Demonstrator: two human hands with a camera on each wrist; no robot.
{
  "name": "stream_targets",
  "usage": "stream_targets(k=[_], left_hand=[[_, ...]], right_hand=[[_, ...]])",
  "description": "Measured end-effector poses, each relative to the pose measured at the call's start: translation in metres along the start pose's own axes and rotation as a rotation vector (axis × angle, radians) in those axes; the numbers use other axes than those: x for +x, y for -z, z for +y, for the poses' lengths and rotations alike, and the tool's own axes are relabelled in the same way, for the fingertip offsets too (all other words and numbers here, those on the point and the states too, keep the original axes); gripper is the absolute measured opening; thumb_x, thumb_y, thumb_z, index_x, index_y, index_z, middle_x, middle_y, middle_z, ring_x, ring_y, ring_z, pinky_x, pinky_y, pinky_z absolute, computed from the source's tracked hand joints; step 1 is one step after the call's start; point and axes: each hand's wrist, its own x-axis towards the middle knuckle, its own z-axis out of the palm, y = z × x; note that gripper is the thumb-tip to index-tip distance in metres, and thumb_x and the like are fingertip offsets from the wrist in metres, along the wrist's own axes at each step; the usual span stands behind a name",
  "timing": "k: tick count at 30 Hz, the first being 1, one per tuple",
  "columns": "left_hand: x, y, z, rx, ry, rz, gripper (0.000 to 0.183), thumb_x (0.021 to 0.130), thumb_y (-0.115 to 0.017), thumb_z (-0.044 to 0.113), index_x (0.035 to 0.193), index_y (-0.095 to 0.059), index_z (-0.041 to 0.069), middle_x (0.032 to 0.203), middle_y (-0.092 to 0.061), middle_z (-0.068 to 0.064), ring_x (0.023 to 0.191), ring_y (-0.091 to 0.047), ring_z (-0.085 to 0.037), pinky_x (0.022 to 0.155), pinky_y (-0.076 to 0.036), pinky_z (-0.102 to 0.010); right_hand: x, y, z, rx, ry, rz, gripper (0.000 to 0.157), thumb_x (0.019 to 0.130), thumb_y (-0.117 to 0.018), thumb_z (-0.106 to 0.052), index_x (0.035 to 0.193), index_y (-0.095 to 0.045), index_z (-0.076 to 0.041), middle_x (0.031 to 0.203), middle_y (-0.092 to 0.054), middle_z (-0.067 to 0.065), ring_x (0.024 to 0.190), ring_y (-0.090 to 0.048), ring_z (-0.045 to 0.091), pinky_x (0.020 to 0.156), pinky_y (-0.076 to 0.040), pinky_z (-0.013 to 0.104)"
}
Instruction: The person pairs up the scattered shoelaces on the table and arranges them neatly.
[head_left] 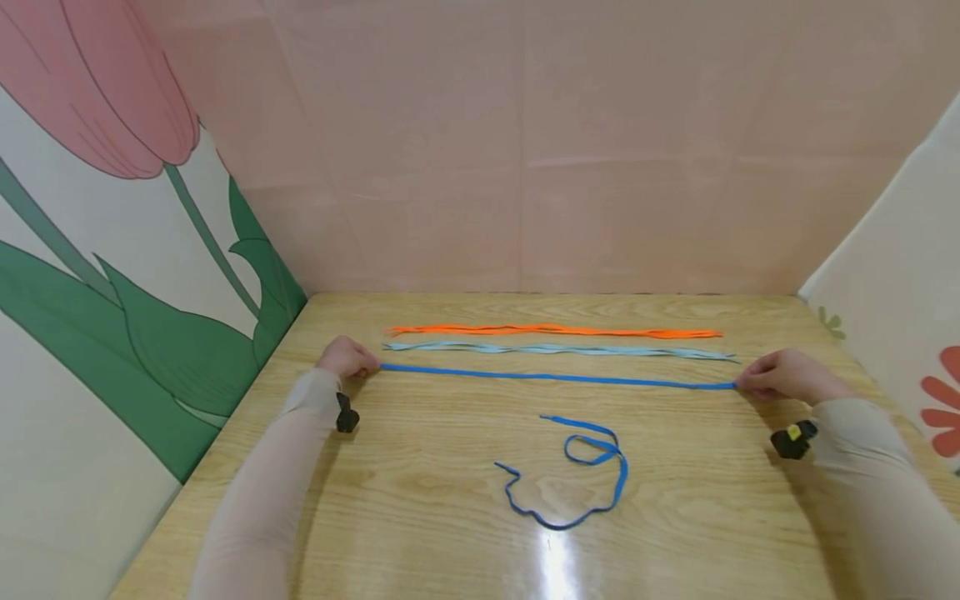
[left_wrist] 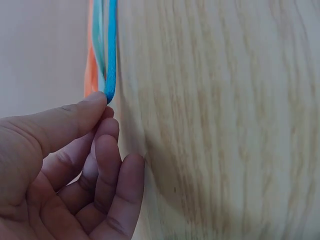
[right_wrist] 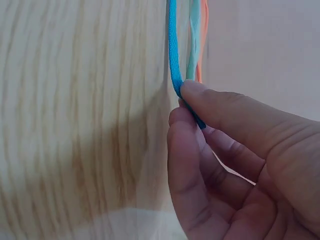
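Observation:
A blue shoelace (head_left: 555, 377) stretches nearly straight across the table between both hands. My left hand (head_left: 348, 358) pinches its left end between thumb and forefinger; the left wrist view shows the blue lace (left_wrist: 112, 55) ending at the fingertips. At the other end my right hand (head_left: 791, 375) pinches the lace, and a short tip (right_wrist: 197, 119) pokes out past the thumb in the right wrist view. Closer to the front, a second blue shoelace (head_left: 622, 479) lies loose, curved with a small loop.
Behind the stretched lace lie light-blue laces (head_left: 570, 350) and, farther back, orange laces (head_left: 555, 330), both laid lengthwise. The wooden table (head_left: 420, 467) meets a pink backdrop (head_left: 517, 167) at the back. Printed panels stand at the left and right.

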Motion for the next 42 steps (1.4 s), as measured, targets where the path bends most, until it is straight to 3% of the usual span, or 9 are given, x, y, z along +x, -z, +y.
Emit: stream_targets(k=[12, 20, 27, 31, 34, 38, 42], left_hand=[[0.001, -0.006, 0.002, 0.176, -0.031, 0.021, 0.017, 0.083, -0.075, 0.02, 0.084, -0.071, 0.003, 0.066, -0.061, 0.001, 0.06, -0.054, -0.011, 0.056, -0.046, -0.023], [-0.005, -0.005, 0.007, 0.181, -0.034, 0.035, 0.02, 0.082, -0.077, 0.021, 0.088, -0.067, 0.005, 0.072, -0.062, -0.002, 0.066, -0.056, -0.015, 0.059, -0.045, -0.025], [-0.009, -0.001, 0.009, 0.125, -0.045, 0.079, 0.026, 0.083, -0.074, 0.021, 0.096, -0.062, 0.002, 0.078, -0.067, -0.01, 0.071, -0.06, -0.02, 0.062, -0.043, -0.026], [-0.01, -0.001, 0.016, 0.1, -0.116, 0.127, 0.024, 0.087, -0.071, 0.023, 0.1, -0.065, 0.004, 0.083, -0.069, -0.011, 0.073, -0.062, -0.022, 0.062, -0.044, -0.026], [-0.012, -0.005, 0.028, 0.046, -0.192, 0.111, 0.021, 0.091, -0.066, 0.023, 0.102, -0.065, 0.006, 0.088, -0.067, -0.011, 0.077, -0.063, -0.025, 0.062, -0.047, -0.028], [-0.019, -0.018, 0.054, -0.094, -0.307, 0.03, 0.02, 0.097, -0.059, 0.02, 0.108, -0.062, 0.004, 0.095, -0.066, -0.02, 0.085, -0.064, -0.037, 0.069, -0.055, -0.038], [-0.034, -0.039, 0.084, -0.158, -0.411, -0.074, 0.017, 0.096, -0.06, 0.019, 0.107, -0.062, 0.007, 0.095, -0.065, -0.021, 0.085, -0.064, -0.038, 0.076, -0.055, -0.046]], right_hand=[[0.0, 0.0, 0.002, -0.09, -0.024, -0.054, 0.025, 0.092, -0.067, -0.023, 0.09, -0.066, 0.003, 0.073, -0.06, -0.005, 0.066, -0.053, 0.008, 0.06, -0.047, 0.023], [0.001, 0.0, 0.003, -0.11, -0.02, -0.037, 0.026, 0.09, -0.068, -0.026, 0.087, -0.061, -0.001, 0.069, -0.056, -0.005, 0.063, -0.052, 0.008, 0.058, -0.044, 0.023], [0.003, 0.0, -0.002, -0.134, -0.003, 0.005, 0.03, 0.087, -0.07, -0.031, 0.087, -0.059, -0.003, 0.061, -0.05, -0.005, 0.057, -0.048, 0.01, 0.054, -0.039, 0.024], [0.002, 0.001, -0.015, -0.126, 0.016, 0.059, 0.035, 0.092, -0.064, -0.034, 0.093, -0.057, 0.001, 0.06, -0.05, -0.002, 0.056, -0.048, 0.012, 0.054, -0.041, 0.028], [0.002, 0.001, -0.029, -0.108, 0.039, 0.094, 0.043, 0.098, -0.056, -0.038, 0.1, -0.054, 0.005, 0.07, -0.058, 0.006, 0.062, -0.054, 0.016, 0.056, -0.048, 0.031], [0.004, -0.003, -0.05, -0.136, 0.08, 0.14, 0.048, 0.099, -0.051, -0.042, 0.104, -0.055, 0.005, 0.089, -0.065, 0.015, 0.075, -0.06, 0.023, 0.061, -0.052, 0.031], [0.007, -0.011, -0.07, -0.149, 0.117, 0.136, 0.045, 0.1, -0.05, -0.041, 0.104, -0.057, 0.003, 0.09, -0.065, 0.015, 0.076, -0.06, 0.024, 0.061, -0.051, 0.031]])
